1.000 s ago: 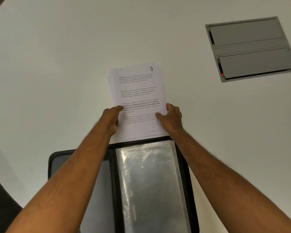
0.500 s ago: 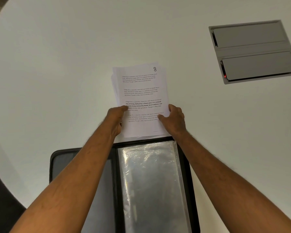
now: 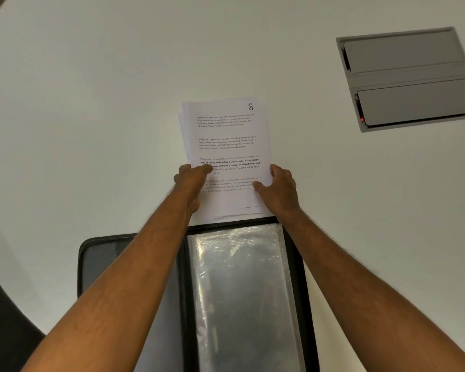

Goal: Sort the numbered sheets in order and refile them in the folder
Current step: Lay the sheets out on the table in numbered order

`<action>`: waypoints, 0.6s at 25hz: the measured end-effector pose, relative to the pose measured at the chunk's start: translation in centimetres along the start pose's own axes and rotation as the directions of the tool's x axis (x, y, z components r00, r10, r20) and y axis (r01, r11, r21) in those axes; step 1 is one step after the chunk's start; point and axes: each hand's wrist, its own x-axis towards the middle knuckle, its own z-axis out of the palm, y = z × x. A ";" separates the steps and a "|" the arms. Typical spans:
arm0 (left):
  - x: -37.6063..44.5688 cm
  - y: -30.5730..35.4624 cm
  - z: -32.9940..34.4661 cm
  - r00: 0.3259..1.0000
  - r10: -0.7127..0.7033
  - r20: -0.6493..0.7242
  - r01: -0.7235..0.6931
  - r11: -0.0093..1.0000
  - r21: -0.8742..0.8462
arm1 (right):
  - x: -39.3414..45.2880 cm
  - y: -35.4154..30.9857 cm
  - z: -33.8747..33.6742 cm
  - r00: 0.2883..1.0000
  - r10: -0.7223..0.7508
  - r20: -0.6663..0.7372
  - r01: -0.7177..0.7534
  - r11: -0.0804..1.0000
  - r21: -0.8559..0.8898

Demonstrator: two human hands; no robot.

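Nearest, at 6 o'clock: open black folder (image 3: 297,267) lying flat on the white table (image 3: 91,103), clear plastic sleeve (image 3: 242,291) on its right half (shiny, crinkled), grey inside cover on its left half, partly under the left forearm. Both forearms reach over the folder toward 12 o'clock.

Just past the folder's far edge, about centre frame: stack of sheets (image 3: 226,135), lying on the table, edges a bit uneven, top sheet has printed text and a handwritten 8 at its far right corner. The stack's near edge is right beside the folder's top edge.

Left hand (image 3: 189,181) grips the stack's left edge, thumb on top of the page, other fingers hidden under or behind (can't tell how they lie). Right hand (image 3: 281,189) grips the right edge, thumb pressed on the page, fingers curled round the side.

Farthest, at 2 o'clock: grey recessed panel (image 3: 411,76) set in the table, two flaps, tiny red light at its near left corner.
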 end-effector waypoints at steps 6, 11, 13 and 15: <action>-0.9 1.6 0.3 0.994 -0.078 0.074 0.092 0.973 -0.211 | 0.0 0.1 0.0 1.000 -0.008 0.003 0.008 1.000 -0.003; -0.7 0.8 0.3 1.000 0.020 0.017 -0.019 0.999 -0.042 | 0.1 0.3 -0.1 1.000 -0.020 0.013 0.020 1.000 0.012; -0.3 -0.2 -0.2 0.988 0.140 -0.063 -0.134 0.986 0.099 | 0.2 0.4 -0.2 1.000 -0.019 0.014 0.019 1.000 0.018; -0.5 -1.0 -0.6 0.960 0.270 -0.075 -0.250 0.947 0.202 | 0.1 0.5 -0.2 0.999 -0.015 0.031 0.013 0.999 0.046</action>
